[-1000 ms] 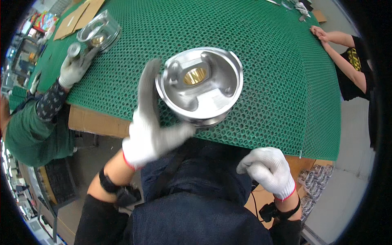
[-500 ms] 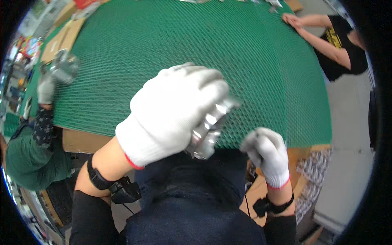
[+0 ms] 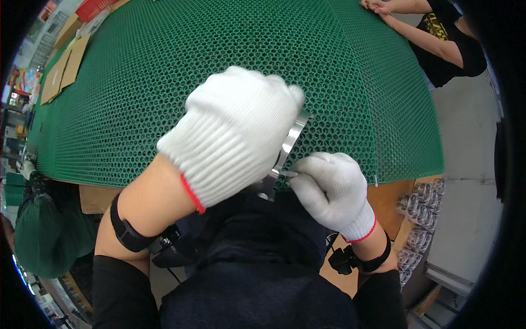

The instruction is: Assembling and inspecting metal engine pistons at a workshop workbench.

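Note:
My left hand point(image 3: 235, 131), in a white knitted glove with a red cuff, is closed around a shiny curved metal part point(image 3: 294, 134). Most of that part is hidden beneath the palm; a polished curved rim and a lower end show on its right side. My right hand point(image 3: 331, 189), gloved the same way, is closed in a pinch close against the part's lower right edge. A small pale tip point(image 3: 287, 173) shows at its fingertips, too small to name. Both hands are over the near edge of a table covered with green honeycomb matting point(image 3: 181, 104).
Several shiny round metal parts point(image 3: 419, 211) stand in rows at the right, below the table. Flattened cardboard point(image 3: 66, 68) and a red basket point(image 3: 96, 8) lie at the far left. One person point(image 3: 49, 233) is at the left edge; another point(image 3: 438, 41) leans on the table, far right.
My right hand has moved left and up to the metal part and pinched at its edge. My left hand has turned slightly with the part. The left co-worker's hand and metal piece have drawn away.

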A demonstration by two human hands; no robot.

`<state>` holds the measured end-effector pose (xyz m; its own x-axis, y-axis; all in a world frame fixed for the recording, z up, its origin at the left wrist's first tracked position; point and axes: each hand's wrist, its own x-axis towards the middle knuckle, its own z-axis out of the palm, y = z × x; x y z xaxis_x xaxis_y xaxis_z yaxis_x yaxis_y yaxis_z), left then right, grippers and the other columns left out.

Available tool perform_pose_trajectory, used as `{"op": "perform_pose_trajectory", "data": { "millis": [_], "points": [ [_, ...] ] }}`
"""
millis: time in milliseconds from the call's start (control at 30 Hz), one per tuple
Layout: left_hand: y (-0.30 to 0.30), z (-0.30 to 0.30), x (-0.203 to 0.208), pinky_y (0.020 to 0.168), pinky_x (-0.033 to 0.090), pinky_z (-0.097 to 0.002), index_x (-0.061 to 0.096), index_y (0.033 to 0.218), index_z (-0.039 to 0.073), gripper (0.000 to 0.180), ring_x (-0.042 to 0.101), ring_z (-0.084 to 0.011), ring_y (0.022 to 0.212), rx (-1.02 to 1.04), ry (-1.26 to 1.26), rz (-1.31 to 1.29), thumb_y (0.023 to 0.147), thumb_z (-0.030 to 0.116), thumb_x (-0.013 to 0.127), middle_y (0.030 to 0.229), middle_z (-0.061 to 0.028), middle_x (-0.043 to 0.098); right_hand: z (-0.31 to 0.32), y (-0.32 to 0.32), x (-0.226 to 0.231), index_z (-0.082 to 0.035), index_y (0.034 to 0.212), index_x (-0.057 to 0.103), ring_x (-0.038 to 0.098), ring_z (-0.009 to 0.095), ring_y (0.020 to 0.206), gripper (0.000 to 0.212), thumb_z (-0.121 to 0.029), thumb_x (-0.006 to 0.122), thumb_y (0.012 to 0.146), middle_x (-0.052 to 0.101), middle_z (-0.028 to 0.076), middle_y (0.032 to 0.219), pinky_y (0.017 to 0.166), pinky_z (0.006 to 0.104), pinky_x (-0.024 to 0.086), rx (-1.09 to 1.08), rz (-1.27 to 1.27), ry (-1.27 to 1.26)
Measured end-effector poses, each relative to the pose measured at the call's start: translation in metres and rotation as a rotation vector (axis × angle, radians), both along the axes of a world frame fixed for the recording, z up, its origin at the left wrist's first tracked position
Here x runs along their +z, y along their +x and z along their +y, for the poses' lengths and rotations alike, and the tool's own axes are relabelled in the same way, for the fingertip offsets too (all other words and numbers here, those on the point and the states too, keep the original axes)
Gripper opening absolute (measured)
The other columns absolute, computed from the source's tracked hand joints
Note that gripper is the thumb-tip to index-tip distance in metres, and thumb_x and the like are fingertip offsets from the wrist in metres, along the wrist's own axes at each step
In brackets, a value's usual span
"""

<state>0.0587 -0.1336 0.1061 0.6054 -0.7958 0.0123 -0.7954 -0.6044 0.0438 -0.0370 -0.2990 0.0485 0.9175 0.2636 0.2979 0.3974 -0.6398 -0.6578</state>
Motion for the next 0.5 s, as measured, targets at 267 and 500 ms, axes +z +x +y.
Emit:
{"op": "perform_pose_trajectory", "data": {
  "millis": [267, 500],
  "points": [
    [0.021, 0.027, -0.003, 0.083, 0.058, -0.0376, 0.063, 0.113, 0.007, 0.05, 0.068, -0.0308, 0.096, 0.023, -0.189, 0.1, 0.066, 0.016, 0.077, 0.106, -0.0134, 0.067, -0.02, 0.005, -0.006, -0.007, 0.088, 0.072, 0.068, 0.025, 0.068, 0.012, -0.016, 0.064, 0.087, 0.069, 0.013, 0.081, 0.063, 0.0338, 0.053, -0.131, -0.036, 0.012],
    [0.055, 0.211, -0.127, 0.094, 0.051, -0.0332, 0.05, 0.134, 0.001, 0.054, 0.06, -0.0184, 0.113, 0.577, -0.786, -0.227, 0.088, 0.022, 0.07, 0.123, -0.0159, 0.061, -0.03, 0.079, -0.014, -0.022, 0.136, 0.05, 0.066, 0.033, 0.089, 0.052, -0.01, 0.06, 0.086, 0.063, 0.016, 0.115, 0.074, 0.0408, 0.056, -0.427, -0.118, -0.347]
  ]
}}
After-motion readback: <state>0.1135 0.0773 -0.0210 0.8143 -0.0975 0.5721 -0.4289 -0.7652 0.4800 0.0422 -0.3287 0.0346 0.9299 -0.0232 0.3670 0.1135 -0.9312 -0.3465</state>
